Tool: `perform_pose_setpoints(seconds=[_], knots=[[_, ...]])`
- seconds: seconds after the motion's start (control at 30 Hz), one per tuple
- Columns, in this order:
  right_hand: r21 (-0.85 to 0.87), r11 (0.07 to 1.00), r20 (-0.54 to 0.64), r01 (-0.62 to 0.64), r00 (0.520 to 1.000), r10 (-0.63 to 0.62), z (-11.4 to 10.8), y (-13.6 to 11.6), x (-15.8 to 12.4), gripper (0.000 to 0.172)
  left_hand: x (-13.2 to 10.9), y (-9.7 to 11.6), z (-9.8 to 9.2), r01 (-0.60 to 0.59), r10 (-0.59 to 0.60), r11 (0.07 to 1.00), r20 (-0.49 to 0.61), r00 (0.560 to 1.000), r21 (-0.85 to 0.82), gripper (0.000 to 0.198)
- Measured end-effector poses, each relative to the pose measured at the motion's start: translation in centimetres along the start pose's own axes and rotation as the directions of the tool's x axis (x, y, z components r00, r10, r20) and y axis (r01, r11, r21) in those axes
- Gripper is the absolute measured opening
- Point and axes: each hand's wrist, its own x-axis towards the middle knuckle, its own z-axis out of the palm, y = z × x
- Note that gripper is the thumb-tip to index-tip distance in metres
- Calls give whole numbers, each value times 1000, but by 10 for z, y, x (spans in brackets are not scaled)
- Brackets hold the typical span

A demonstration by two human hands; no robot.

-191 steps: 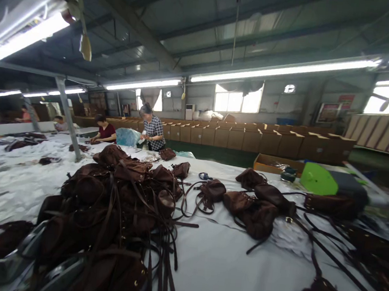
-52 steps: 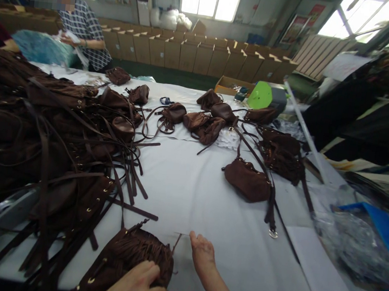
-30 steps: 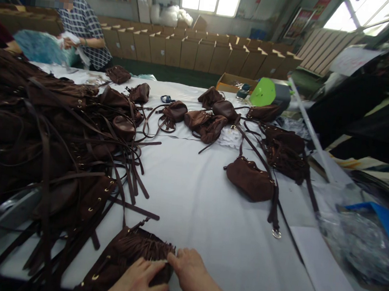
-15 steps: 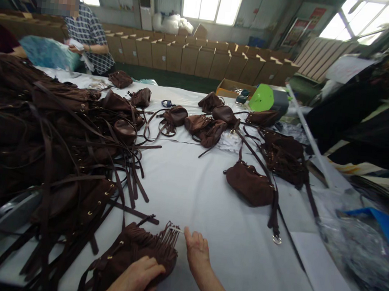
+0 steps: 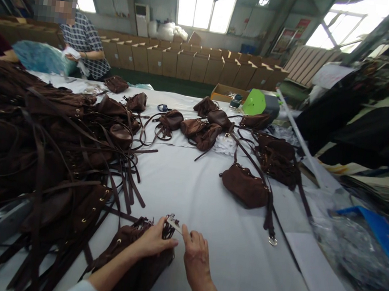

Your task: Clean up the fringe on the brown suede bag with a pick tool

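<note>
A dark brown fringed bag (image 5: 121, 240) with gold eyelets lies on the white table at my near side. Its fringe strands (image 5: 168, 231) are gathered up at the right end, where my left hand (image 5: 153, 242) pinches them between thumb and fingers. My right hand (image 5: 197, 259) is closed around one end of a thin, pale, flat tool (image 5: 176, 226). The tool's far end reaches into the strands beside my left fingertips; its exact kind is too small to make out. My left forearm covers part of the bag.
A large heap of brown bags (image 5: 55, 149) with loose straps fills the left. Another bag (image 5: 246, 185) lies to the right, near a white sheet (image 5: 320, 270) and a plastic-filled blue bag (image 5: 374, 248). Across the table stands a person (image 5: 83, 43), before rows of cartons (image 5: 185, 65).
My left hand has moved forward from the bag's body to the strands and pinches them. My right hand keeps the pale tool, now angled down toward it. The view has tilted up slightly.
</note>
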Motion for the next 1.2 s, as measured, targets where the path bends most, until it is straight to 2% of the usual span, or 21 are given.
perform_pose_setpoints(seconds=[0.1,0.17,0.27,0.37,0.43,0.5,0.6,0.7,0.77,0.9,1.0,1.1,1.2], knots=[[277,955,1,-105,994,109,-3,6,2,51,5,-5,3,58,-41,997,285,958,-54,56],[493,845,52,-209,976,211,-3,10,3,52,4,-9,3,58,-28,996,387,922,-67,39],[652,690,141,-314,944,297,5,16,0,49,3,-15,2,41,-6,997,437,899,-70,31],[742,532,266,-408,907,326,16,21,0,25,0,-21,8,21,6,998,462,887,-55,24],[790,392,352,-471,873,339,22,27,1,29,-3,-26,16,0,18,999,467,884,-38,17],[815,269,411,-513,840,356,24,35,1,40,-6,-30,25,-40,46,999,394,918,-25,16],[809,173,479,-561,802,358,24,47,-3,44,-11,-33,33,-103,98,994,121,988,40,25],[767,183,548,-614,777,311,25,52,-13,37,-15,-31,29,-126,145,982,-132,981,139,32],[751,206,576,-627,775,260,24,47,-18,33,-16,-25,23,-164,201,970,-214,956,179,33],[765,221,584,-605,796,157,16,25,-14,39,-15,-9,16,-297,336,935,-222,915,192,27],[775,203,609,-599,793,13,4,4,-7,36,-10,2,14,-377,395,918,-203,896,121,21],[766,145,643,-626,744,-181,-12,-14,-8,26,-2,3,9,-369,356,929,-184,916,-41,24],[713,38,667,-700,660,-345,-26,-24,-17,21,6,-6,4,-238,202,929,-153,967,-284,36]])
